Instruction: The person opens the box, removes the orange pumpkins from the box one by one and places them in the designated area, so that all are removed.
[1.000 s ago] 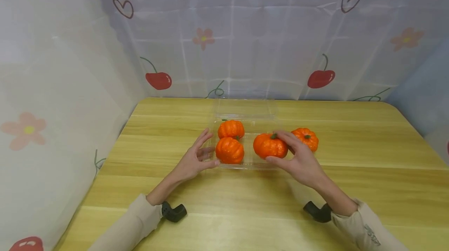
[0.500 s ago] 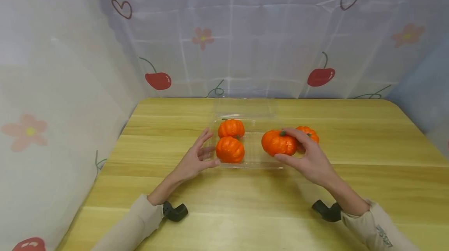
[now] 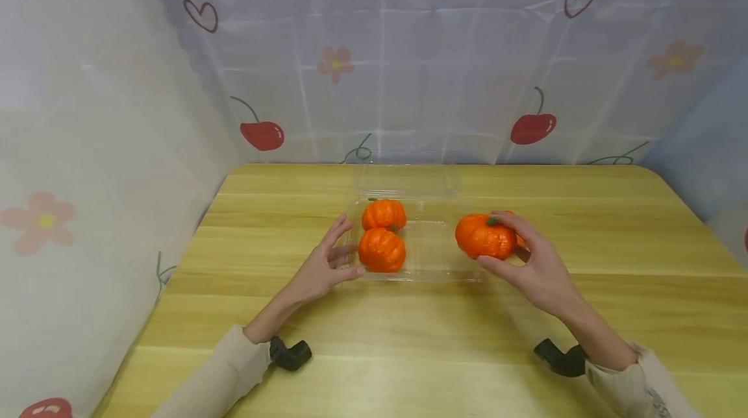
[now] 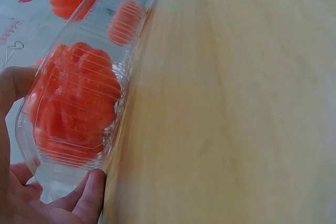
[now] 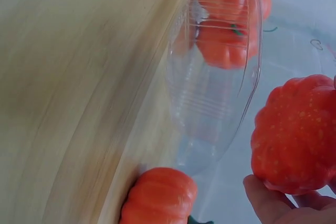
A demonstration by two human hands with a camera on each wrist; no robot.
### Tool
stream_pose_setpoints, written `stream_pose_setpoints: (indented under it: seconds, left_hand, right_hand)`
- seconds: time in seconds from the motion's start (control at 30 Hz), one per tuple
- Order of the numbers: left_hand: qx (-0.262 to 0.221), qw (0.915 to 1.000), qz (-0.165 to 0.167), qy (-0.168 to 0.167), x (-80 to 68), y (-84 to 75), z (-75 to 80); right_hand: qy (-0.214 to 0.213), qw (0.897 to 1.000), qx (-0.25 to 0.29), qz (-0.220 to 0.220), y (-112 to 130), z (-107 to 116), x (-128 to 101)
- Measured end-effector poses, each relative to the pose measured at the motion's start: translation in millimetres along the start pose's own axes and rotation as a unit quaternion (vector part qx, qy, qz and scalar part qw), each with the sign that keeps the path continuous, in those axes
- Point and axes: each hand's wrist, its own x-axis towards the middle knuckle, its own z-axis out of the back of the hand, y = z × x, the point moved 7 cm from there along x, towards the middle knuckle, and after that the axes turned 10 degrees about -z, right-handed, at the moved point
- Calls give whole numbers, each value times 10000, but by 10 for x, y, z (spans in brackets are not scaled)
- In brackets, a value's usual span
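My right hand (image 3: 534, 262) grips a small orange pumpkin (image 3: 482, 236) with a green stem, raised above the table at the right end of a clear plastic clamshell box (image 3: 432, 246). Two similar pumpkins sit in the box's left half, a rear pumpkin (image 3: 384, 214) and a front pumpkin (image 3: 382, 251). My left hand (image 3: 324, 265) holds the box's left end, thumb at the front corner and fingers along the side. Another loose pumpkin (image 5: 160, 198) lies on the table right of the box, mostly hidden behind my right hand in the head view.
The box's transparent lid (image 3: 406, 178) lies folded back toward the rear edge of the wooden table (image 3: 409, 346). A printed curtain (image 3: 432, 67) stands behind the table and along its sides. Each wrist carries a black mount (image 3: 290, 354).
My right hand has carried the gripped pumpkin rightward, from over the box's right half to its right end. It now covers most of the loose pumpkin. The left hand stays in place.
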Motion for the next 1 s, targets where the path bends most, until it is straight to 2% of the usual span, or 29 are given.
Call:
stream_pose_setpoints:
  seconds: [0.3,0.67,0.87,1.0]
  left_hand:
    - [-64,10000,-50,54,2,-18,-3]
    - [-18,10000,8,33,-12,-15,5]
    - [-2,10000,7,37,-9,-5,3]
    - [16,10000,0,46,-6,3,2]
  right_hand:
    - [-402,9990,-169,93,8,304,-22]
    - [-511,9973,-350,-403,-207,492,-3]
    - [-942,9871,-876,-957,-361,643,-2]
    - [-927,9853,-801,-1187,-475,717,3]
